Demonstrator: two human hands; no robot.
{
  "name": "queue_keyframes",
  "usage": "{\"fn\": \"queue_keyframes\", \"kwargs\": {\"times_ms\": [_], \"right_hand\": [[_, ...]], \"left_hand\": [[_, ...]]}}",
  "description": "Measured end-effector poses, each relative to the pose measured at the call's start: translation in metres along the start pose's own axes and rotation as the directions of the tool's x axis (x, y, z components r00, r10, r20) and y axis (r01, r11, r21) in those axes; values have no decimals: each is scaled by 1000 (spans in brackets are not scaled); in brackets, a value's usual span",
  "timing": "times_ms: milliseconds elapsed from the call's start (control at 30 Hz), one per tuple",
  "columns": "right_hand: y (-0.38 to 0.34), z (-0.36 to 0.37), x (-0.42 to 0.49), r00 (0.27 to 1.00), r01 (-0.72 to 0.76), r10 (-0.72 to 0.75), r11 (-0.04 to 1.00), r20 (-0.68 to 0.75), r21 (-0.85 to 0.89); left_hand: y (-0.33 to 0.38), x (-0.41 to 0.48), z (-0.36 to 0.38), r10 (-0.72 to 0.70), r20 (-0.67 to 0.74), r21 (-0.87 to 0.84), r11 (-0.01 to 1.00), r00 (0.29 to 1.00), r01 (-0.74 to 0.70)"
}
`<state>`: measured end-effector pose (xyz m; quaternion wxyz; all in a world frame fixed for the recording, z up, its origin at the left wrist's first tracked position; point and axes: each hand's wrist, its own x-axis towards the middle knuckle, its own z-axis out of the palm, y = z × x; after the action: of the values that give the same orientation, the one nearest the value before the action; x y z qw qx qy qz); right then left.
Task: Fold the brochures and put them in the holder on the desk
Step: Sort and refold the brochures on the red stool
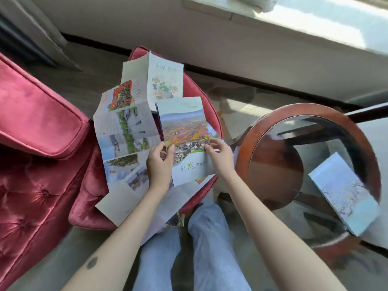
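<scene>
Brochures lie spread open on a red cushioned stool (201,95), and the person's left hand (159,162) and right hand (220,156) each pinch a side edge of the landscape brochure (184,131) lying on top, fingers closed on the paper. This looks like the folding step; next the panels need creasing flat. 1 folded brochure (344,192) already lies on the round glass table (258,131); no holder is visible.

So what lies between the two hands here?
In the head view, the bottom part of the landscape brochure spans the gap: the left hand pinches its left edge, the right hand its right edge. Nothing else sits between them.
</scene>
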<state>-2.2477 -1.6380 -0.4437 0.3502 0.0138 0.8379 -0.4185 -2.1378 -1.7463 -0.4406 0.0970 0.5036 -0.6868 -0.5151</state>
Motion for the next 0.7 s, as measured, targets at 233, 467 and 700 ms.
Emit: {"fn": "queue_keyframes", "kwargs": {"times_ms": [233, 467, 700], "right_hand": [[24, -107, -3, 944, -45, 35, 999, -329, -24], [63, -236, 9, 868, -101, 69, 994, -491, -38], [117, -330, 9, 810, -183, 99, 979, -579, -89]], "left_hand": [[49, -21, 83, 76, 231, 3, 997, 970, -79], [96, -81, 194, 89, 463, 10, 994, 882, -106], [112, -153, 282, -123, 586, 76, 992, 801, 97]]}}
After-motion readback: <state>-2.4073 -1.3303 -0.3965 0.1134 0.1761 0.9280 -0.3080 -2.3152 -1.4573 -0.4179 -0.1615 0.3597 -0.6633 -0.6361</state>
